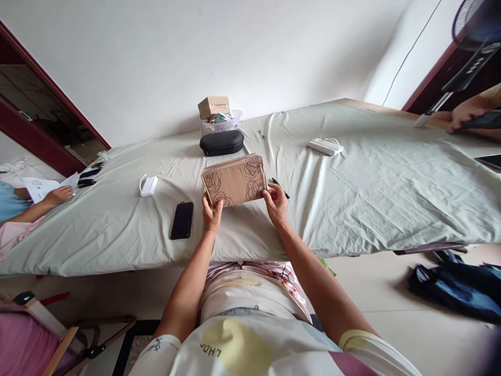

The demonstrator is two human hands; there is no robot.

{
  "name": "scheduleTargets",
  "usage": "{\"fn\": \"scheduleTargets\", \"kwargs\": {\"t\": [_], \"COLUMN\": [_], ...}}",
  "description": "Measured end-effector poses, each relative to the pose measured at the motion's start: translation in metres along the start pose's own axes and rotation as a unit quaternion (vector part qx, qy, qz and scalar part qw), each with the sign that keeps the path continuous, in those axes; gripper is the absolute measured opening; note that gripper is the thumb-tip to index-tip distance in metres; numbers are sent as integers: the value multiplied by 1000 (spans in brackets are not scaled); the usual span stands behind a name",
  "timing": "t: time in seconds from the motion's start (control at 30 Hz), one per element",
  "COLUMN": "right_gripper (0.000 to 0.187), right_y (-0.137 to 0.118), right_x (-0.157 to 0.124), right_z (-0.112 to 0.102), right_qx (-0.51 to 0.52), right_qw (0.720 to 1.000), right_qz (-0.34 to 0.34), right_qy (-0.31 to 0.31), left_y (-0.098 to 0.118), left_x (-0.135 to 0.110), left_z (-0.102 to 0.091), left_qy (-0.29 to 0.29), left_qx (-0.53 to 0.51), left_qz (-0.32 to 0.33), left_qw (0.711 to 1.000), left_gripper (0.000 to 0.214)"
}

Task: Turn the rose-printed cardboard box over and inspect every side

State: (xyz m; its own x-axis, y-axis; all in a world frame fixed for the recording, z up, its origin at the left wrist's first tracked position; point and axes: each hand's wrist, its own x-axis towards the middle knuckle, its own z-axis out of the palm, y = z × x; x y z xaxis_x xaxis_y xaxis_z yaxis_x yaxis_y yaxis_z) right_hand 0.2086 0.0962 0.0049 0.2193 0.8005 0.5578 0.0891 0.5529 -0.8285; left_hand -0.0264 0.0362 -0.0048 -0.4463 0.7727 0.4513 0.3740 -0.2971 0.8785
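Between my two hands is a brown cardboard box (235,180), tilted so that its broad face is turned toward me. Dark scribbled loops fill the corners of that face. My left hand (212,211) grips the lower left corner, thumb on the front. At the lower right edge, my right hand (276,203) pinches the box between thumb and fingers. A black pen (281,188) lies on the cloth just beyond my right hand. Left of my left hand rests a black smartphone (182,220). The box's underside and back are hidden.
A pale green cloth (371,198) covers the table. Behind the box sit a black zip case (222,142) and a plastic basket (227,123) with a small carton (213,106). White corded devices (148,185) lie on both sides. Other people's hands show at left (58,195) and right (465,112).
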Motion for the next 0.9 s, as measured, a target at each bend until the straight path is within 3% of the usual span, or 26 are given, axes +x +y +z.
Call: {"fn": "scheduleTargets", "kwargs": {"t": [0.1,0.23,0.47,0.63,0.73,0.9], "right_gripper": [46,48,45,48,39,27], "right_y": [-3,-9,-10,3,10,10], "right_x": [0,-1,-1,0,-2,-9], "right_z": [-2,-6,-5,-4,-4,-2], "right_qx": [35,-25,-62,-105,-214,-369], "right_qw": [999,999,997,991,969,911], "right_qz": [-15,-19,18,50,52,48], "right_qy": [15,10,-40,-65,-114,-177], "left_y": [1,1,-3,-3,0,2], "left_x": [-4,-6,-2,-2,-4,-8], "left_z": [-4,-8,-8,-7,-4,0], "left_qy": [43,87,53,48,36,-21], "left_qx": [30,52,85,121,196,345], "left_qz": [61,108,23,27,9,-40], "left_qw": [997,989,995,991,980,938], "left_gripper": [76,69,48,39,35,32]}}
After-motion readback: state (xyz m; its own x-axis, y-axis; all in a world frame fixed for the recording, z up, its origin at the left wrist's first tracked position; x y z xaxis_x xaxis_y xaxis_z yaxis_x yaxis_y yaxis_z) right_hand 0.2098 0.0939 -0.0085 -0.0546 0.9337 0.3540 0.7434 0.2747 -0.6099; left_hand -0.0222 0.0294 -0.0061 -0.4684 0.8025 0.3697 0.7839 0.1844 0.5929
